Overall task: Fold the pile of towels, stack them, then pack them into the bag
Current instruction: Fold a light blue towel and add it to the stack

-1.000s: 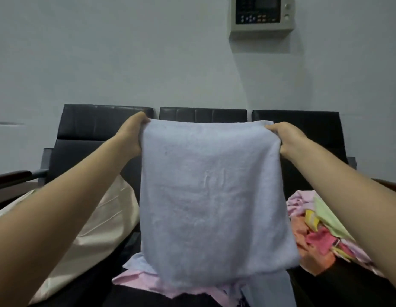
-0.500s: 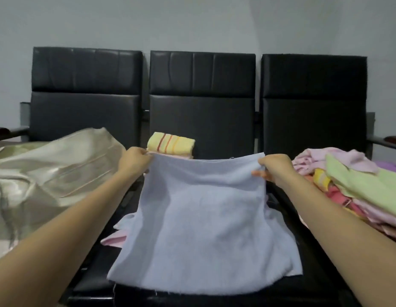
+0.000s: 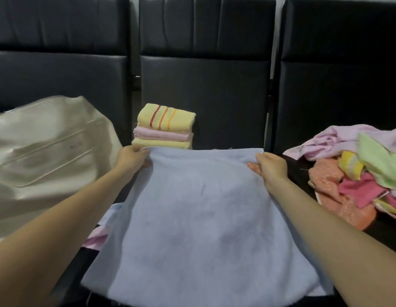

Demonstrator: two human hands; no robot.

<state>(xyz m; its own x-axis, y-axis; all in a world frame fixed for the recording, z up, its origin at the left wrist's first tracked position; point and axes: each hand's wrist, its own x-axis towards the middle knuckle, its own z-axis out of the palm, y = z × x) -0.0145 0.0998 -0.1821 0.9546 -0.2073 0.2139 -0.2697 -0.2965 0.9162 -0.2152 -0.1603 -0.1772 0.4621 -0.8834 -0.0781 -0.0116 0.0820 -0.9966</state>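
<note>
From the head camera, a pale blue towel point(image 3: 206, 222) of soft, napped terry lies spread across the middle seat of a row of black padded chairs point(image 3: 206, 85), whose smooth leather-like backs are split into stitched panels. The left hand point(image 3: 131, 159) pinches the towel's far left corner, thumb on top and fingers curled beneath the cloth; the right hand point(image 3: 270, 167) grips the far right corner the same way, with its fingertips peeking out under the edge. The far edge runs nearly straight between the two hands, while the near edge drapes over the seat front in a rounded, slightly frayed line. Just behind the far left corner stands a neat stack of folded towels point(image 3: 163, 129): a yellow one with red and orange stripes on top, then pink, then plain yellow. On the left seat slumps a cream bag point(image 3: 44, 149) of glossy, creased fabric. On the right seat lies a loose pile of unfolded towels point(image 3: 352, 167) in pink, green, yellow, orange and magenta, rumpled and overlapping.
</note>
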